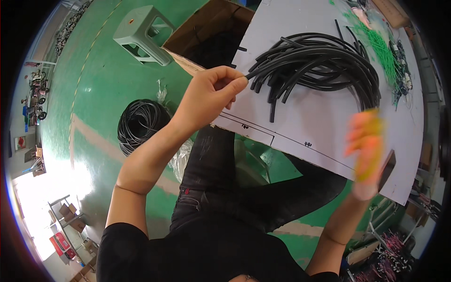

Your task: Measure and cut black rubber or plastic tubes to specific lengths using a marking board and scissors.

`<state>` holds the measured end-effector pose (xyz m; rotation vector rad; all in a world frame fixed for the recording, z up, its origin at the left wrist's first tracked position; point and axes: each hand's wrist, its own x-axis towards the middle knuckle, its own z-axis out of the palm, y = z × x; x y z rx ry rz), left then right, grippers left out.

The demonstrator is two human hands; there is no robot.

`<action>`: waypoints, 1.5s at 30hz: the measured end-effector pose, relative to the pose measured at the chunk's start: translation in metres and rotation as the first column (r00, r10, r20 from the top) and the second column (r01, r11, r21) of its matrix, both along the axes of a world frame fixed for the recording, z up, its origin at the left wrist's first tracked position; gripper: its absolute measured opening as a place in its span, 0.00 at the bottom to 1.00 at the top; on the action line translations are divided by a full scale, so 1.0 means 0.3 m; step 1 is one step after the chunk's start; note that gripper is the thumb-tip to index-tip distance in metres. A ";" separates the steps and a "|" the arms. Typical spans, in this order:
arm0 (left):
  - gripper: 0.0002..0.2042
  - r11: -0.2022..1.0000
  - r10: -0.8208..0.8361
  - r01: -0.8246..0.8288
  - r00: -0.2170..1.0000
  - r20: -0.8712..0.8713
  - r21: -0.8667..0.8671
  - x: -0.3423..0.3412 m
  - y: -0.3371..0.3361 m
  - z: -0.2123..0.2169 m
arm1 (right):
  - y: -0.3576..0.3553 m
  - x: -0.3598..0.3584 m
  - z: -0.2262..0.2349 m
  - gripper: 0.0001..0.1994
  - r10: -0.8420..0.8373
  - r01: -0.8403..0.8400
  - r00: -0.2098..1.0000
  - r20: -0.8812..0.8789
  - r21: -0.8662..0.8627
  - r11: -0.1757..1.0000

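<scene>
Black tube (256,73) is pinched at its end by the left hand (211,94), over the surface (310,127); a yellow tool (369,145) is clenched, blurred, in the right hand (364,150). Many cut lengths (319,66) are already piled.

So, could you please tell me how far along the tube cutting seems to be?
Done: a heap of cut black tube pieces lies on the grey board. In hand: the left hand pinches one tube end, and the blurred right hand grips a yellow-handled tool. Left: a black coil sits on the floor.
</scene>
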<state>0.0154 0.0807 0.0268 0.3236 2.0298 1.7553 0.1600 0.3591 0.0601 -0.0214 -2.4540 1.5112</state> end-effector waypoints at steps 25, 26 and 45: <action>0.09 0.998 -0.045 0.045 0.999 -0.001 -0.037 0.009 0.019 0.051 | -0.296 -0.156 -0.154 0.21 0.415 -0.290 0.843 0.343 -0.360 0.887; 0.09 0.998 -0.046 0.046 0.999 0.000 -0.037 0.009 0.019 0.052 | -0.297 -0.158 -0.149 0.21 0.414 -0.289 0.843 0.343 -0.360 0.887; 0.13 0.908 -0.265 0.174 0.944 0.199 0.381 0.142 -0.092 0.092 | -0.530 -0.149 -0.118 0.11 0.132 0.045 0.971 0.200 -0.694 0.718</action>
